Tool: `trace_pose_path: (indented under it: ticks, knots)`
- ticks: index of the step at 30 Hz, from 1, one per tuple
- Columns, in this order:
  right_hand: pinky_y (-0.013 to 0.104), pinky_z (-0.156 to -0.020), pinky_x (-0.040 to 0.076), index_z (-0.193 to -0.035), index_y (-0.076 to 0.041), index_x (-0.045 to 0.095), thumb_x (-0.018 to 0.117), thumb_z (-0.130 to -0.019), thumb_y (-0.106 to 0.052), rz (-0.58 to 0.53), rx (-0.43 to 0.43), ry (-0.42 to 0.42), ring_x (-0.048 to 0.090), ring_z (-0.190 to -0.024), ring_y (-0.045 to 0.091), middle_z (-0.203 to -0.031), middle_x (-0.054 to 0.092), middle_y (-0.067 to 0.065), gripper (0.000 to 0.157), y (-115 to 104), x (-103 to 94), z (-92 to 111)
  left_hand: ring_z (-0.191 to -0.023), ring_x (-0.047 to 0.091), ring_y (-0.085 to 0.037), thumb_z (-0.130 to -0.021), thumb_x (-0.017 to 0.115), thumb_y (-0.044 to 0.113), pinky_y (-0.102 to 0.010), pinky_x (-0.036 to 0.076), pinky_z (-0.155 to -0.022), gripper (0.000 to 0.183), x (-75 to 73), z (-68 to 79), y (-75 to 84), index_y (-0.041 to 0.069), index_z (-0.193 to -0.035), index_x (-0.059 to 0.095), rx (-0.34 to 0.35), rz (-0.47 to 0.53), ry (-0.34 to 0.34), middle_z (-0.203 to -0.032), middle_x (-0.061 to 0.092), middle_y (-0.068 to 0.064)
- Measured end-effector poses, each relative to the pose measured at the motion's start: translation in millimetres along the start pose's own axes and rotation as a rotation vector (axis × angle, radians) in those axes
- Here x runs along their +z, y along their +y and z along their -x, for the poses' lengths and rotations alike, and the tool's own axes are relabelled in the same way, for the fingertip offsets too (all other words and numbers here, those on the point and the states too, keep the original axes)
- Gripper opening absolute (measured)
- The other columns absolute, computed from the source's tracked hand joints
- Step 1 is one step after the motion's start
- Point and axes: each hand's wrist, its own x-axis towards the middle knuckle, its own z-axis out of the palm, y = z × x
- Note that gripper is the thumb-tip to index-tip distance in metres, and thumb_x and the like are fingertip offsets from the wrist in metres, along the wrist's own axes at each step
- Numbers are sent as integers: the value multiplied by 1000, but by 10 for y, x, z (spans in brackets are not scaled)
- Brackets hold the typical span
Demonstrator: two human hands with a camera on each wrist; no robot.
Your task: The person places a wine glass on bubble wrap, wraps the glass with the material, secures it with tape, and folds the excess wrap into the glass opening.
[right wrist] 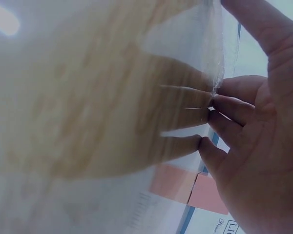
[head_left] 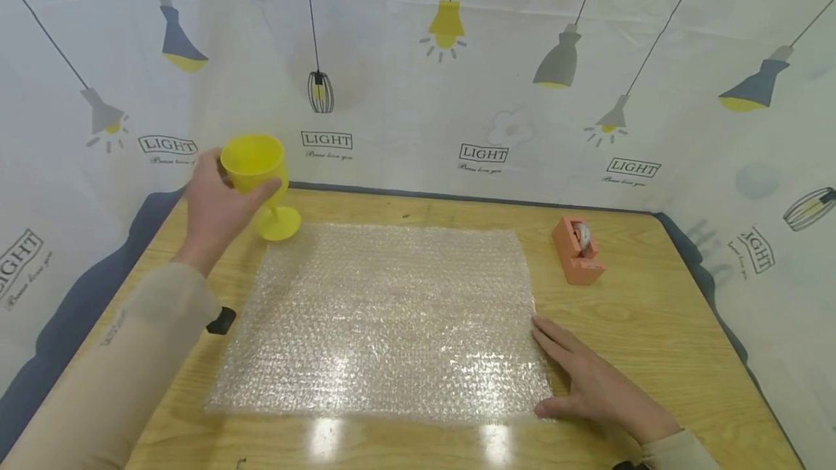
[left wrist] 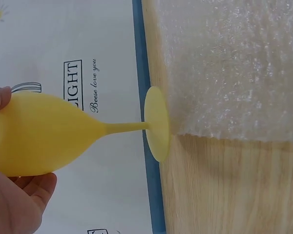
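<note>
A yellow plastic-looking goblet [head_left: 257, 165] is in my left hand [head_left: 218, 198], which grips it round the bowl from the left, thumb across the near side. In the left wrist view the goblet's bowl [left wrist: 49, 134] tapers to a thin stem and a round foot, with fingers curled below it. The foot overlaps the far left corner of a clear bubble wrap sheet [head_left: 392, 310], spread flat on the table. My right hand [head_left: 597, 386] rests at the sheet's right edge, near its front corner. Its fingers [right wrist: 229, 129] are extended, fingertips down at the tabletop.
An orange tape dispenser [head_left: 578, 252] with a roll in it stands right of the sheet on the wooden table [head_left: 653, 296]. A lamp-printed white cloth [head_left: 392, 78] encloses the back and sides. A black piece [head_left: 222, 320] sits at my left cuff.
</note>
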Motion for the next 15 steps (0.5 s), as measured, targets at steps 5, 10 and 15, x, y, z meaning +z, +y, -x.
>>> trace_pose_path:
  ticks: [5,10,15]
  knots:
    - [59,-112,42,-158,2,36,70,-78,-74,7,-2,6,33,-149,42,-169,26,15,116,-2,-2,11,-131,46,-33,-87,80,48,-54,41,-109,96,27,37,-42,4,-156,30,17,-3,-7,-150,46,-18]
    - [59,-112,42,-158,2,37,70,-77,-75,10,-4,11,34,-149,42,-169,27,15,116,-7,-3,17,-130,46,-35,-87,81,46,-56,42,-108,95,58,83,-77,1,-155,32,42,-19,-8,-147,48,-20]
    - [58,-112,42,-158,1,36,69,-77,-75,12,-4,8,33,-149,41,-169,26,14,116,-10,-5,19,-129,47,-36,-86,82,42,-57,43,-108,93,83,121,-83,0,-153,33,55,-33,-5,-145,49,-21]
